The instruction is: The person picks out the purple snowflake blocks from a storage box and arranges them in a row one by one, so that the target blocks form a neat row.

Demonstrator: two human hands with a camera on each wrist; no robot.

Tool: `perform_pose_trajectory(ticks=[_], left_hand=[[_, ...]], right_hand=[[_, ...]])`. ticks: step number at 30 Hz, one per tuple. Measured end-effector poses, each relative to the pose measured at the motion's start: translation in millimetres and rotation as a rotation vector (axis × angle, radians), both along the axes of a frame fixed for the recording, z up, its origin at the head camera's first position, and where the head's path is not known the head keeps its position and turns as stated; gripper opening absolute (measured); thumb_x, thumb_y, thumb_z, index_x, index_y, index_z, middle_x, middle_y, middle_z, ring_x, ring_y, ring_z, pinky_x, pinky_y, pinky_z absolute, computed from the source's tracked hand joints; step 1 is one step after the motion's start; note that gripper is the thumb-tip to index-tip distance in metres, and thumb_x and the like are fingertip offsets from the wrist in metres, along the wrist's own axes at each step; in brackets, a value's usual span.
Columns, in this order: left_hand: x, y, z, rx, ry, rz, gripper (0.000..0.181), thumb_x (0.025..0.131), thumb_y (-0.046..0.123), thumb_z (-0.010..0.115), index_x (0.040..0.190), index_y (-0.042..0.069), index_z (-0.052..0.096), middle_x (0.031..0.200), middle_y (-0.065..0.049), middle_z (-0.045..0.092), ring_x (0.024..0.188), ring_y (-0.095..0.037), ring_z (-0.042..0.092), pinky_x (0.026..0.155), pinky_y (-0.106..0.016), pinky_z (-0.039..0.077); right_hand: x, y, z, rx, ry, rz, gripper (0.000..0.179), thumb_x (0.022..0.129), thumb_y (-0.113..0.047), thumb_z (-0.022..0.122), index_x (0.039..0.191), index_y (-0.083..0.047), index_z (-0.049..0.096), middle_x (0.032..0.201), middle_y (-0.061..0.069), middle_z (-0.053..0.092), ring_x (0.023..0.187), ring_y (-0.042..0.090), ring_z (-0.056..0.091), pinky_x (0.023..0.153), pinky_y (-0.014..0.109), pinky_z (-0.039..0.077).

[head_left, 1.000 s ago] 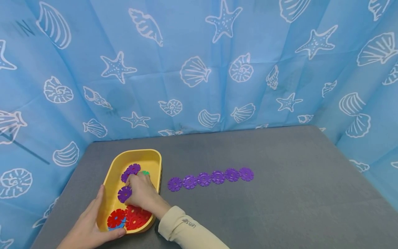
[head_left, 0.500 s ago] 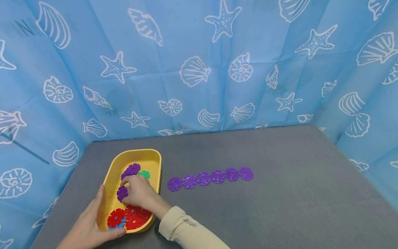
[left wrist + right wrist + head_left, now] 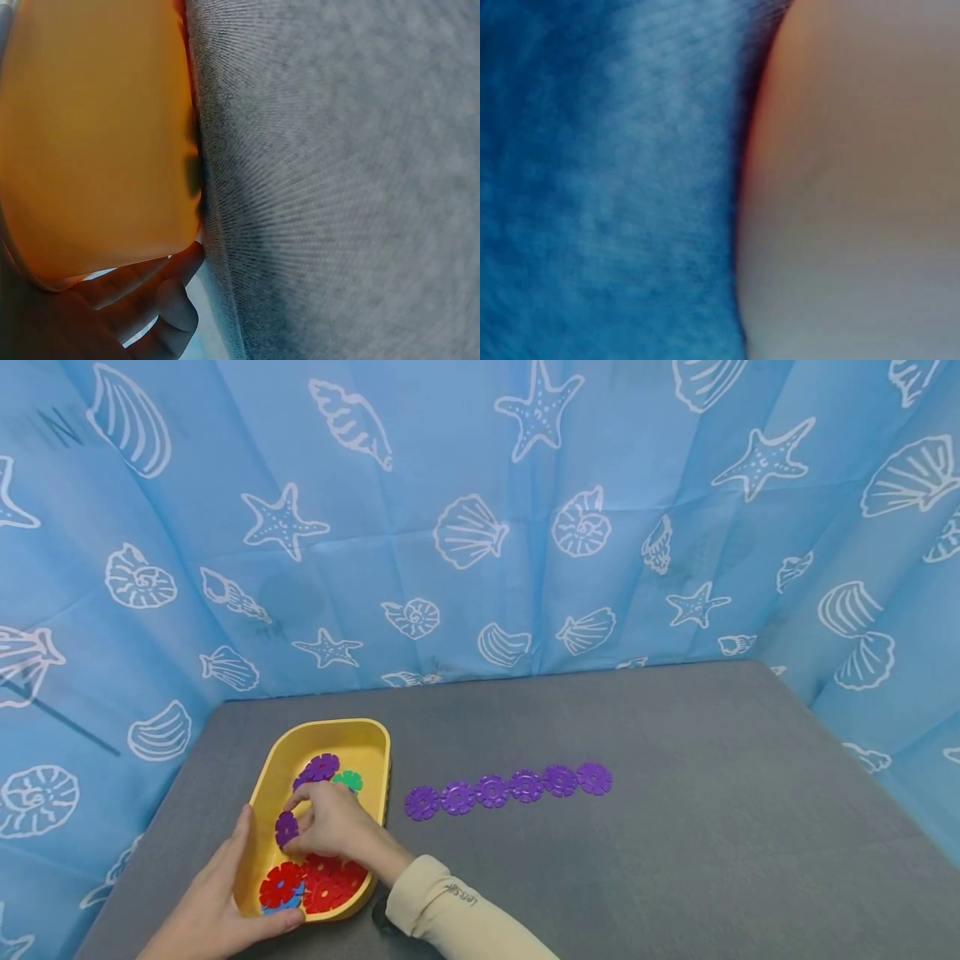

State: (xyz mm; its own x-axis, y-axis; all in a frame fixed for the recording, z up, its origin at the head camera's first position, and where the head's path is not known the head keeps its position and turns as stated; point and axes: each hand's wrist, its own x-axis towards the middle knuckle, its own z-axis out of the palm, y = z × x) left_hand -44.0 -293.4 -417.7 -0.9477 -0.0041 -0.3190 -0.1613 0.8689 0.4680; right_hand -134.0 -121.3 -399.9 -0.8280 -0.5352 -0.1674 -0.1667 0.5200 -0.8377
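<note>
At the left of the table in the head view, my left hand holds the near left corner of a yellow tray, the thumb along its near rim. In the left wrist view, fingers lie against the tray's outer wall. My right hand is inside the tray and pinches a purple snowflake disc, tilted partly edge-on. Farther up in the tray lie more purple discs and a green disc. Red discs and blue discs fill its near end.
Right of the tray, a row of several purple discs stretches across the grey table. Behind stands a blue curtain with shell and starfish prints. The right wrist view is too blurred to make out discs.
The purple disc at my right fingertips has shifted slightly left and turned more edge-on. My right hand has moved a little, uncovering more of the green disc. The left hand stays put.
</note>
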Motion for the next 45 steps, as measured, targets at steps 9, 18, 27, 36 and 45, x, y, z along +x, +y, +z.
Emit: perform_pose_trajectory(ticks=[9, 18, 27, 36, 45], left_hand=[[-1.3, 0.6, 0.3, -0.007, -0.025, -0.010, 0.141, 0.080, 0.065, 0.075, 0.158, 0.007, -0.026, 0.158, -0.036, 0.024, 0.130, -0.053, 0.047, 0.087, -0.048, 0.063], [-0.2, -0.2, -2.8, -0.030, -0.026, -0.002, 0.144, 0.077, 0.068, 0.075, 0.158, 0.009, -0.028, 0.159, -0.037, 0.021, 0.132, -0.058, 0.042, 0.090, -0.056, 0.060], [0.0, -1.1, -2.8, -0.009, -0.049, 0.011, 0.147, 0.074, 0.069, 0.076, 0.157, 0.011, -0.030, 0.157, -0.035, 0.024, 0.131, -0.053, 0.047, 0.088, -0.052, 0.062], [0.5, -1.7, -2.3, -0.003, -0.036, 0.008, 0.144, 0.077, 0.067, 0.076, 0.157, 0.010, -0.029, 0.154, -0.034, 0.029, 0.126, -0.047, 0.050, 0.089, -0.053, 0.061], [-2.0, -0.7, -2.0, -0.023, -0.066, 0.023, 0.145, 0.077, 0.069, 0.075, 0.156, 0.010, -0.031, 0.156, -0.035, 0.024, 0.127, -0.052, 0.045, 0.092, -0.057, 0.059]], right_hand=[[-1.4, 4, 1.9, -0.170, 0.056, 0.003, 0.040, 0.084, -0.015, 0.085, 0.121, -0.016, 0.070, 0.069, -0.009, 0.068, 0.058, -0.005, 0.059, 0.057, 0.011, 0.052], [-3.9, 15, 7.6, -0.371, 0.060, -0.050, 0.042, 0.083, -0.014, 0.086, 0.121, -0.013, 0.068, 0.081, 0.000, 0.076, 0.068, -0.007, 0.066, 0.066, 0.010, 0.055], [-7.0, 32, 16.0, -0.421, 0.036, -0.035, 0.043, 0.081, -0.012, 0.087, 0.120, -0.010, 0.069, 0.081, 0.005, 0.076, 0.067, -0.005, 0.067, 0.066, 0.012, 0.056], [-12.0, 66, 15.7, -0.432, -0.005, -0.008, 0.043, 0.083, -0.013, 0.085, 0.123, -0.011, 0.067, 0.080, 0.007, 0.076, 0.067, -0.001, 0.069, 0.064, 0.017, 0.057], [-19.7, 105, 14.3, -0.384, 0.017, -0.060, 0.044, 0.084, -0.012, 0.085, 0.123, -0.012, 0.065, 0.083, 0.008, 0.076, 0.072, 0.009, 0.072, 0.064, 0.018, 0.056]])
